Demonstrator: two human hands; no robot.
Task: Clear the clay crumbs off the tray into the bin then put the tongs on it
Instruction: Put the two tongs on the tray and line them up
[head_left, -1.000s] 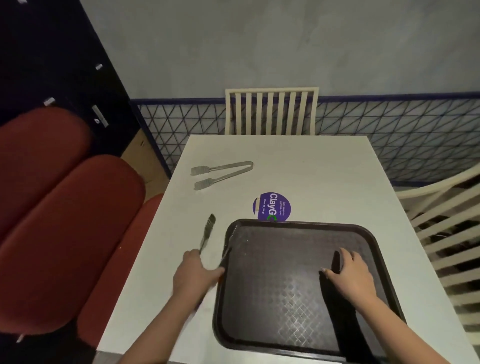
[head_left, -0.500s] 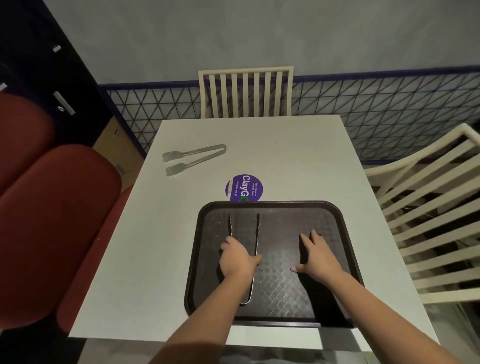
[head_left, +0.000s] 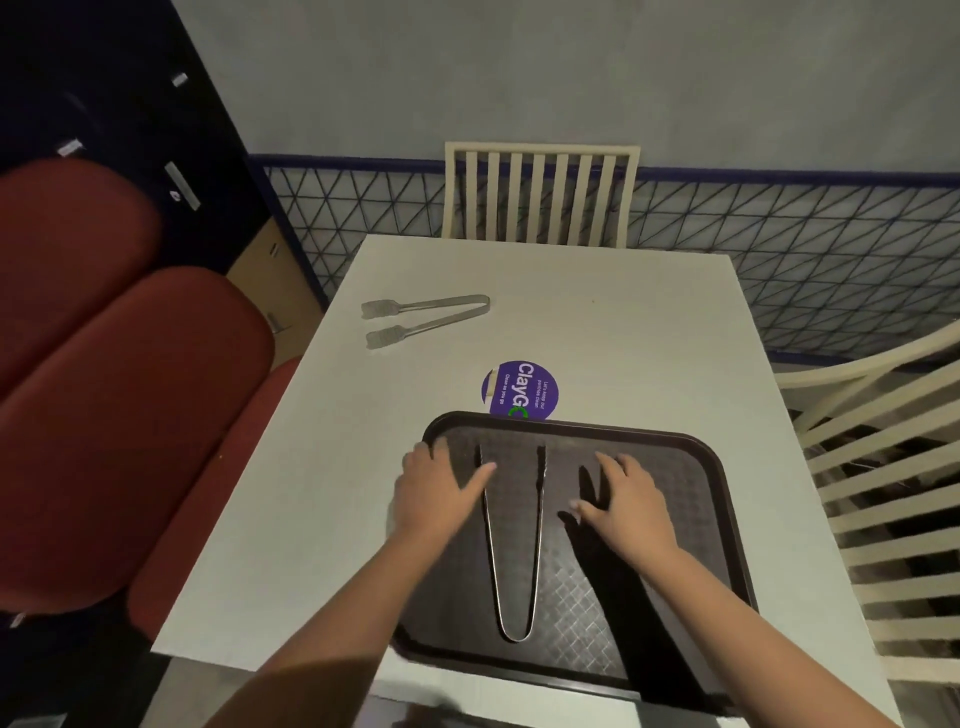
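Since the slim steel tongs (head_left: 539, 519) already lie on the dark brown plastic tray (head_left: 675, 467), with the left hand (head_left: 434, 493) and right hand (head_left: 626, 501) flat beside them (neither grip clenched, nothing held), a careless nudge could slide the tray off the near edge of the white surface (head_left: 597, 322).

We see a dark plastic tray (head_left: 691, 493), its floor embossed with a faintly sheeny diamond pattern. On it lie thin polished-metal tongs (head_left: 539, 525). The table (head_left: 623, 322) looks smooth, matt white.
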